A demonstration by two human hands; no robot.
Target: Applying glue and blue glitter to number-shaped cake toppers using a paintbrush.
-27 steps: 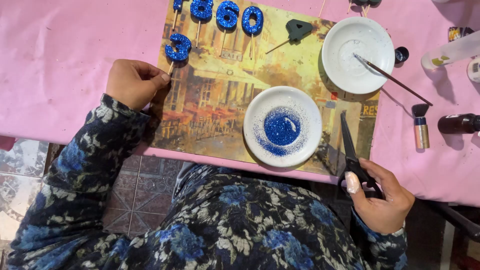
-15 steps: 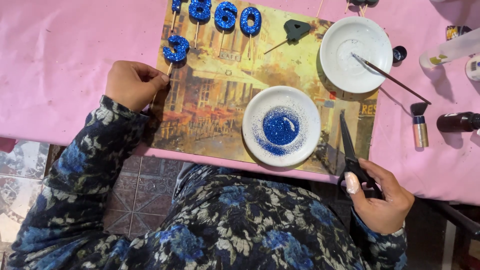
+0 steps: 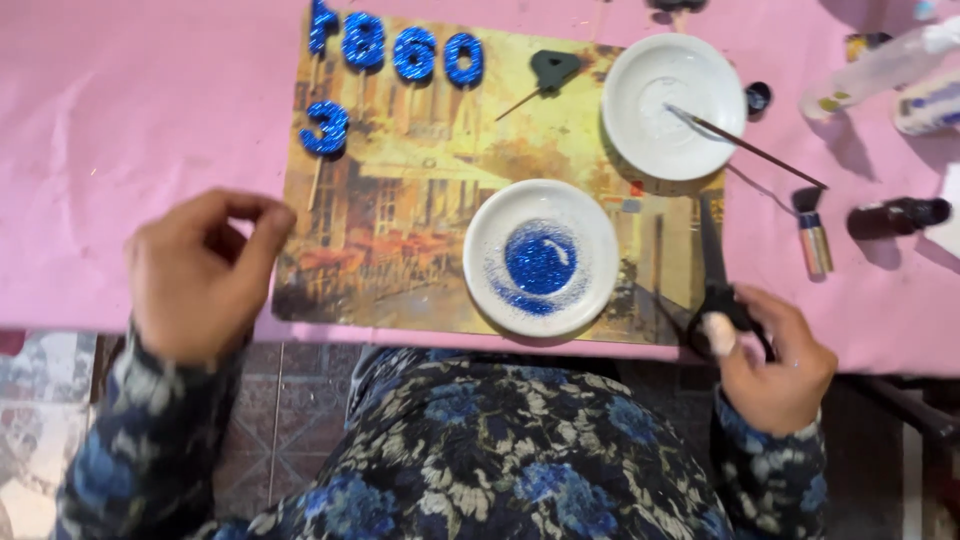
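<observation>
Two hands are in view, both at the near edge of the pink-covered table [image 3: 120, 130]. The left hand [image 3: 200, 275] is loosely curled, thumb and forefinger nearly closed together, holding nothing; its fingertips lie just beside the near left corner of the painted placemat [image 3: 400, 250]. The right hand [image 3: 775, 365] is closed around the handles of a pair of black scissors [image 3: 712, 270], whose blades point away along the placemat's right edge.

Five blue glitter numeral candles on sticks lie on the placemat: four in a row [image 3: 400, 50] along its far edge and one [image 3: 326, 128] below them near the left edge. Two white dishes sit on the placemat: one [image 3: 541, 258] at the near edge holds blue glitter, the other [image 3: 673, 105] at the far right corner has a thin brush [image 3: 745, 147] resting in it. One dark, unglittered candle [image 3: 553, 70] lies beside the row. A small gold-bodied vial [image 3: 815, 240] and a dark bottle [image 3: 895, 215] lie on the table's right side.
</observation>
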